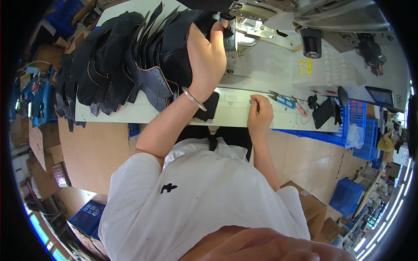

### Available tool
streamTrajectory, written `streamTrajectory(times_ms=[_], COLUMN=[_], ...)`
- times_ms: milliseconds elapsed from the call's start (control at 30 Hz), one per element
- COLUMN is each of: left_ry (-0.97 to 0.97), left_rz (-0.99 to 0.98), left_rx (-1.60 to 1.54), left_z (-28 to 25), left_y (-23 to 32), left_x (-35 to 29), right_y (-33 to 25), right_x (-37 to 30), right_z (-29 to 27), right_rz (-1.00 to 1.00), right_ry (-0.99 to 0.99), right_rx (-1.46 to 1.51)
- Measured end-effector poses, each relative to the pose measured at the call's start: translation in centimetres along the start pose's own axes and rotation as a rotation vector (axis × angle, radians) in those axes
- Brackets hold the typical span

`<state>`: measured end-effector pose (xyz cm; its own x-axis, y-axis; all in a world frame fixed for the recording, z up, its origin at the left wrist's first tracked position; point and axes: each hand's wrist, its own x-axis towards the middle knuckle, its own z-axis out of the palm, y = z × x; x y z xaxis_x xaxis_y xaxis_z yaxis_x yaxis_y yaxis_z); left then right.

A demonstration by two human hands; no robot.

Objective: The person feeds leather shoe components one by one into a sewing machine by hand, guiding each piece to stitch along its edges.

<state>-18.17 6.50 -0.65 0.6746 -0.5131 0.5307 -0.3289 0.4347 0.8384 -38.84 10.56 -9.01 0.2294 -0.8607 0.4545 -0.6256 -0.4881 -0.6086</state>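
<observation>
My left hand, with a bangle on its wrist, grips a black leather shoe upper beside the needle area of a sewing machine. Some of its fingers are hidden by the leather. At the front edge of the white work table, my right hand rests with curled fingers; what they hold, if anything, is hidden. Left of the machine, several more black shoe uppers lie overlapped in a row, some hanging over the table's edge. A black phone-like slab lies near my left wrist.
Blue-handled scissors and pink-handled snips lie right of my right hand. Beyond them are a dark flat case and a blue crate. Cardboard stands below the table on the left. Machine parts overhang the far right.
</observation>
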Motion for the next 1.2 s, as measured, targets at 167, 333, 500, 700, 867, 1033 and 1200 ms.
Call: streamTrajectory(times_ms=[167,333,500,700,867,1033,1200], left_ry=[-0.006,-0.021,-0.026,-0.026,-0.255,-0.445,-0.216], left_rz=[-0.004,-0.020,-0.326,-0.353,-0.550,-0.559,0.455], left_rx=[0.151,0.093,-0.175,-0.078,-0.078,0.190,0.773], left_z=[0.0,0.5,1.0,1.0,-1.9,-5.3,-4.1], left_y=[0.0,0.6,1.7,0.8,1.1,3.3,0.0], left_x=[0.8,1.6,2.0,2.8,4.4,4.2,4.7], right_y=[0.1,0.1,0.2,0.3,-0.2,-4.5,-12.3], right_x=[-0.1,0.0,-0.2,-0.3,-0.1,0.4,2.2], right_z=[0.1,0.1,0.3,0.2,-0.6,-2.5,-5.7], right_rz=[-0.015,-0.003,-0.013,-0.008,0.002,0.080,-0.083], right_ry=[0.004,0.006,0.018,0.021,0.037,-0.012,-0.341], right_rx=[-0.003,0.004,-0.009,-0.015,0.054,0.286,1.241])
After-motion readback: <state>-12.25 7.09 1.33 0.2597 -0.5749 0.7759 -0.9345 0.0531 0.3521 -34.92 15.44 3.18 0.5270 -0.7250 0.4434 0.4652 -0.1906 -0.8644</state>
